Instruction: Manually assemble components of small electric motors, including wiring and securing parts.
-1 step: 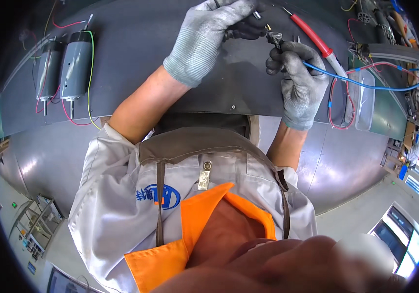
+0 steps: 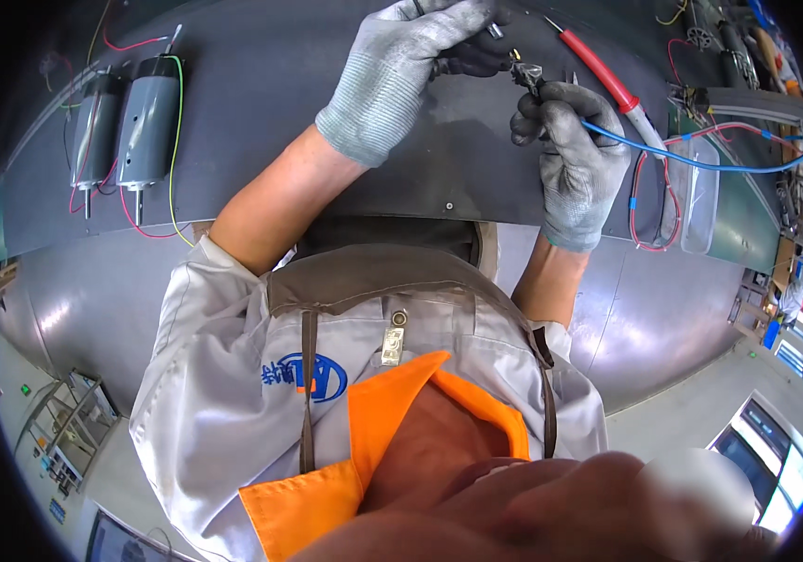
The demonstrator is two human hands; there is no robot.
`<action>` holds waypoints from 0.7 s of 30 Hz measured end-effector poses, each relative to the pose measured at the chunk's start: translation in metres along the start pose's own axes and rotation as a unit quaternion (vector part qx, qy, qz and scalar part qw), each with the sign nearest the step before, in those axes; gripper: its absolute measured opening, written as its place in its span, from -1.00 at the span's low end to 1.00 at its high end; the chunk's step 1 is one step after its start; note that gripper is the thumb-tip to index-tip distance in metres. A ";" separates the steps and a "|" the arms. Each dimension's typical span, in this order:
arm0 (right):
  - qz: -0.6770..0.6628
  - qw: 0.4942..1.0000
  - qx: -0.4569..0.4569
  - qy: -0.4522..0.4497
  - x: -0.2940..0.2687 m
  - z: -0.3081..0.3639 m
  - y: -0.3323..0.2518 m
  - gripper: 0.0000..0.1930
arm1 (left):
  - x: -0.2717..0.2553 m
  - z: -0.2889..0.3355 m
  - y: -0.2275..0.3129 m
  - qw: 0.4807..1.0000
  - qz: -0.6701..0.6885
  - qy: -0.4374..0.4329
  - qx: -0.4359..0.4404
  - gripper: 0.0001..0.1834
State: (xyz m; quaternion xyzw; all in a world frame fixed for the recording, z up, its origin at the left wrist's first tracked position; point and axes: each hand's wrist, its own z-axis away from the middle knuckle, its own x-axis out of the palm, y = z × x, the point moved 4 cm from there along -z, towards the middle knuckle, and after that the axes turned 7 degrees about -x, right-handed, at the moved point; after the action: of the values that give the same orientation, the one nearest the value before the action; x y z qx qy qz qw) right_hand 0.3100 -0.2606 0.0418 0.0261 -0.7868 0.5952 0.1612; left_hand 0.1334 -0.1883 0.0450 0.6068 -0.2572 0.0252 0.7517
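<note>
My left hand (image 2: 411, 61), in a grey work glove, is closed around a thin tool (image 2: 496, 31); only its bright metal tip shows, so its kind is unclear. Just to the right, my gloved right hand (image 2: 581, 155) pinches a small black-and-metal part (image 2: 527, 73) between thumb and fingers. A brass-coloured piece stands at the top of that part, close to the tool tip but apart from it. From the right hand a blue wire (image 2: 701, 166) runs off to the right. Both hands are above the dark worktable (image 2: 462, 173).
Two grey cylindrical motors (image 2: 148, 126) with shafts and coloured wires lie at the left. Beyond my right hand lies a red-handled pointed tool (image 2: 598, 70). A clear plastic tray (image 2: 701, 211), a loop of red wire (image 2: 638, 215) and a metal frame (image 2: 757, 100) are at the right.
</note>
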 end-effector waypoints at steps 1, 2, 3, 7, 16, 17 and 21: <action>-0.013 1.000 0.006 0.006 0.001 0.001 0.003 -0.81 | -0.001 0.001 0.001 1.000 0.008 -0.008 0.008 -0.76; -0.013 1.000 0.006 0.002 0.002 0.001 0.002 -0.81 | 0.000 0.003 0.002 1.000 0.017 -0.017 0.015 -0.76; -0.007 1.000 0.001 0.002 0.003 0.002 0.002 -0.81 | 0.000 0.004 0.002 0.999 0.027 -0.025 0.021 -0.76; 0.018 1.000 -0.020 -0.003 0.008 -0.001 0.004 -0.81 | -0.003 0.007 0.002 0.996 -0.021 -0.037 0.081 -0.74; -0.014 1.000 -0.023 0.016 0.003 -0.003 0.024 -0.80 | 0.009 0.005 -0.022 0.997 -0.053 -0.024 0.054 -0.69; -0.010 0.999 -0.028 0.025 0.004 -0.002 0.027 -0.80 | 0.009 0.004 -0.029 1.000 0.002 -0.004 0.031 -0.69; -0.002 0.998 0.019 0.053 0.001 -0.004 0.041 -0.80 | -0.002 -0.009 -0.060 0.995 0.095 0.029 -0.016 -0.68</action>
State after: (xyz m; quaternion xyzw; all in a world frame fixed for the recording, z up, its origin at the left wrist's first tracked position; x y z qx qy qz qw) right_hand 0.3004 -0.2451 0.0051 -0.0003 -0.7655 0.6106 0.2032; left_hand 0.1559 -0.1952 -0.0114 0.5663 -0.2925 0.1101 0.7627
